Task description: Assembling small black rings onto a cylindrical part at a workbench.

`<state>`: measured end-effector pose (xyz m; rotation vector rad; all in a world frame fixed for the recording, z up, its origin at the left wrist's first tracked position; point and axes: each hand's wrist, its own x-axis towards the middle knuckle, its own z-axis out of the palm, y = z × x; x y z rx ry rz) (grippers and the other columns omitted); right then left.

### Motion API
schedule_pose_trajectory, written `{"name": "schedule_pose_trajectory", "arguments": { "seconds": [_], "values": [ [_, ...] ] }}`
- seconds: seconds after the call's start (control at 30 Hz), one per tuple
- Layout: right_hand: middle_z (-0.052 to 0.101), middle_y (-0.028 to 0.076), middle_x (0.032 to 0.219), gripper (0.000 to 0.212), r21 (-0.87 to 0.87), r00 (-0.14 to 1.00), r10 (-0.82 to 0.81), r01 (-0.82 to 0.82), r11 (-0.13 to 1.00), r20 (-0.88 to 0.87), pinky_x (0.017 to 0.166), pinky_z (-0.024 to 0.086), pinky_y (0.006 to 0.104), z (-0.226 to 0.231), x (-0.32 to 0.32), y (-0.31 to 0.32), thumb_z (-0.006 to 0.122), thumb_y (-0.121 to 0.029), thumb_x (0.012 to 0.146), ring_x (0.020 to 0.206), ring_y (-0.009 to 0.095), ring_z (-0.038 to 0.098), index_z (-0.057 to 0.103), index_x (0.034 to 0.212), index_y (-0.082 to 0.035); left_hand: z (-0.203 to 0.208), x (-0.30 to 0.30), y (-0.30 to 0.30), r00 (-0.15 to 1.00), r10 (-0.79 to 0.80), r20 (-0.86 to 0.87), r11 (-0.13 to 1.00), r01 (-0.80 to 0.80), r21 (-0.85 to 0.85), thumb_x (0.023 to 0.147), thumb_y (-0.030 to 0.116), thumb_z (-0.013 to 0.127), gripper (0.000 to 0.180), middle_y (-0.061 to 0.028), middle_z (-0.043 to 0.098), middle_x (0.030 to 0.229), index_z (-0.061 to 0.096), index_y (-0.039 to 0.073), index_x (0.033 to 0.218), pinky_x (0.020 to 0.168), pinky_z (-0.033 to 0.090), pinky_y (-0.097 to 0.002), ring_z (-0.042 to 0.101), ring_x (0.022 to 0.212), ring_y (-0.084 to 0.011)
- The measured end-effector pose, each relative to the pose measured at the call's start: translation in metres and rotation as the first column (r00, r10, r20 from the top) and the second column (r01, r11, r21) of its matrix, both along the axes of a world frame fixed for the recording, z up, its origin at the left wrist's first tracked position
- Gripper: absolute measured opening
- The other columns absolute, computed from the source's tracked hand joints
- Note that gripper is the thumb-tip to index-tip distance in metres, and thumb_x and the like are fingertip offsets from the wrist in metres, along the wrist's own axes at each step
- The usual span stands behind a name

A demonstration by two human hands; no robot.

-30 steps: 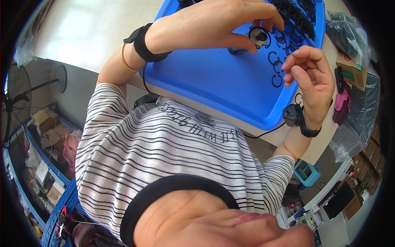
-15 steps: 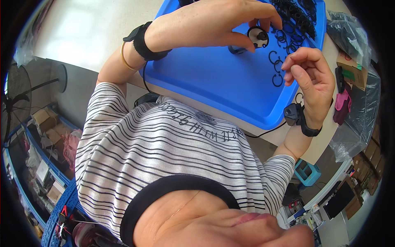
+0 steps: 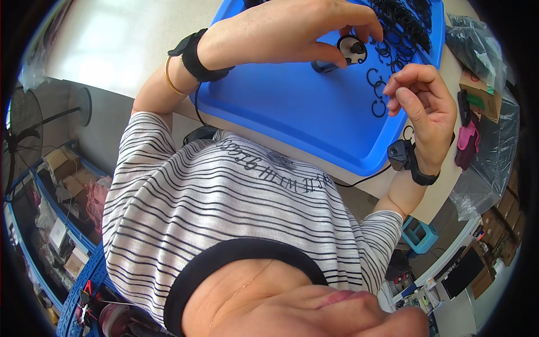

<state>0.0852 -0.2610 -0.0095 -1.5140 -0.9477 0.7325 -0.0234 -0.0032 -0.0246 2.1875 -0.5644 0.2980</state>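
Note:
My left hand (image 3: pixel 314 33) reaches over a blue tray from the left. Its thumb and fingers close around a small dark cylinder (image 3: pixel 324 68) with a pale round end and a black knob in the middle. Part of the cylinder is hidden under the fingers. My right hand (image 3: pixel 424 101) hovers at the tray's right edge, palm turned inward. Its fingers are loosely curled and a little apart, and I see nothing between them. Close to its fingertips, several black split rings (image 3: pixel 379 108) lie on the tray.
The blue tray (image 3: pixel 281 112) rests on a pale table (image 3: pixel 123 45). A heap of black rings (image 3: pixel 401 25) fills its far right corner. Beyond its right side are clear plastic bags (image 3: pixel 477 45), a cardboard box (image 3: pixel 480 98) and a pink item (image 3: pixel 467 139). A black cable (image 3: pixel 359 182) runs along the near edge.
Both hands stay almost where they were. The pale end of the cylinder looks slightly turned in my left hand.

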Motion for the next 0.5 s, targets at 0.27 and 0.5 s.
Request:
{"name": "schedule_pose_trajectory", "arguments": {
  "seconds": [0.27,0.5],
  "values": [
    [0.072,0.005,0.094,0.020,-0.059,0.999,-0.019,0.021,0.998,0.033,0.066,0.051,0.0199,-0.0015,0.0022,0.0016,0.072,-0.012,0.097,0.077,0.007,0.064,0.067,0.112,-0.002,0.0077,-0.0036,-0.0011,1.000,0.014,0.014,0.999,-0.015,0.046,0.080,0.005,0.082,0.052,-0.0167,0.068,0.120,0.060,0.001,0.127,0.095,0.053,-0.0437,0.065,0.113,-0.0361],
    [0.073,0.004,0.095,0.021,-0.090,0.998,-0.008,0.013,0.996,0.060,0.066,0.051,0.0200,0.0006,0.0056,0.0016,0.072,-0.013,0.097,0.078,0.007,0.065,0.067,0.114,-0.002,0.0080,0.0020,-0.0014,0.999,0.024,-0.036,0.997,-0.022,0.070,0.080,0.006,0.082,0.053,-0.0170,0.067,0.120,0.060,0.001,0.128,0.096,0.053,-0.0443,0.064,0.114,-0.0370]
  ]
}}
